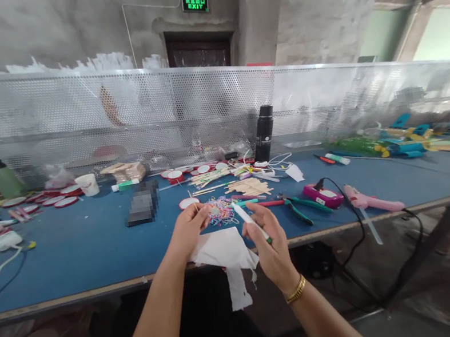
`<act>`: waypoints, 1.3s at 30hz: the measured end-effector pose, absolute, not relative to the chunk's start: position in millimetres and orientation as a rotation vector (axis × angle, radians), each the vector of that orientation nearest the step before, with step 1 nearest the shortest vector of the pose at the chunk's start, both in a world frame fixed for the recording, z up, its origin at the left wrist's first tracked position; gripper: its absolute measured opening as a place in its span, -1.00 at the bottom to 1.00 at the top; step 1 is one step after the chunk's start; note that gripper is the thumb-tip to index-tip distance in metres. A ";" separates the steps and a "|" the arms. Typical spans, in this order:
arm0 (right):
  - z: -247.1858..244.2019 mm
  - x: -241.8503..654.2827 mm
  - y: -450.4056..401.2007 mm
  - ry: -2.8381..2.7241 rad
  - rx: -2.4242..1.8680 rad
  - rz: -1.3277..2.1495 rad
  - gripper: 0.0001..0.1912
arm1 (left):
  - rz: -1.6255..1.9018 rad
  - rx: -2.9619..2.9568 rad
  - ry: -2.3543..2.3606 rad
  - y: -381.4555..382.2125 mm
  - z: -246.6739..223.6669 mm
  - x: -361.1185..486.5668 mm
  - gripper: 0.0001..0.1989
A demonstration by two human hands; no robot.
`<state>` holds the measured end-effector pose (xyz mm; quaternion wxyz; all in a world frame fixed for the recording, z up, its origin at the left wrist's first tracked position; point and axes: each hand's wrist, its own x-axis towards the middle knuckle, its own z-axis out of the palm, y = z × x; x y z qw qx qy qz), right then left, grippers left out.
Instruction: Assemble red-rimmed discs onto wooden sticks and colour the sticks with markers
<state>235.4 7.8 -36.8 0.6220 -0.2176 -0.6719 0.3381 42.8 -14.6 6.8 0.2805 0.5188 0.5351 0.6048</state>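
My right hand (269, 236) is closed around a slim white tube with a green end (251, 222), its tip pointing up and left. My left hand (189, 227) is closed in a pinch; what lies between its fingertips is too small to make out. Just beyond and between the hands is a pile of colourful thin loops (222, 212), looking like small rubber bands. A white paper tissue (221, 247) hangs over the table's front edge below them. A round white disc with a red rim (188, 203) lies behind my left hand.
Wooden sticks (250, 187) lie behind the loops. Green-handled pliers (301, 207), a magenta device (323, 196) and a pink glue gun (372, 200) sit to the right. A black bottle (265, 133) stands at the back; a dark phone-like slab (142, 203) lies left.
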 end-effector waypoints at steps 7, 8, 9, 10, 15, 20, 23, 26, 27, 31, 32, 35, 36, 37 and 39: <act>-38.4 240.3 -1.8 -1.704 -0.503 0.603 -0.89 | 1.642 1.324 1.364 -16.1 9.9 41.1 -0.59; -37.7 239.3 -0.8 -1.719 -0.497 0.585 -0.88 | 1.639 1.327 1.365 -16.5 10.1 41.2 -0.59; -37.2 238.3 0.2 -1.731 -0.494 0.575 -0.88 | 1.635 1.331 1.368 -16.8 10.3 41.4 -0.60; -36.9 237.4 1.1 -1.737 -0.492 0.567 -0.88 | 1.629 1.339 1.371 -17.1 10.5 41.7 -0.60; -38.0 234.8 3.9 -1.763 -0.494 0.560 -0.86 | 1.584 1.385 1.390 -18.5 11.6 44.0 -0.60; -39.4 235.4 10.7 -1.764 -0.484 0.573 -0.85 | 1.535 1.423 1.404 -20.9 13.1 46.5 -0.61; -40.4 237.5 16.1 -1.738 -0.495 0.603 -0.83 | 1.498 1.444 1.436 -22.4 14.4 46.9 -0.63; -41.0 239.7 19.0 -1.723 -0.508 0.647 -0.82 | 1.439 1.496 1.479 -23.6 15.7 47.2 -0.66; -41.0 240.3 19.4 -1.721 -0.514 0.655 -0.82 | 1.423 1.510 1.489 -24.0 16.0 47.3 -0.67; -40.3 240.6 19.3 -1.728 -0.538 0.675 -0.79 | 1.402 1.527 1.496 -24.9 17.4 48.6 -0.67; -40.1 240.1 19.0 -1.723 -0.542 0.689 -0.79 | 1.402 1.532 1.492 -25.0 17.8 48.9 -0.67; -40.0 237.8 17.7 -1.696 -0.546 0.736 -0.78 | 1.405 1.545 1.465 -25.0 18.9 49.9 -0.68; -40.0 236.9 16.9 -1.687 -0.545 0.744 -0.79 | 1.410 1.548 1.453 -24.9 19.1 50.1 -0.68; -39.8 236.1 16.1 -1.678 -0.545 0.747 -0.79 | 1.416 1.550 1.441 -24.8 19.0 50.1 -0.69; -39.1 235.1 14.4 -1.666 -0.546 0.743 -0.80 | 1.432 1.551 1.426 -24.3 17.6 49.6 -0.68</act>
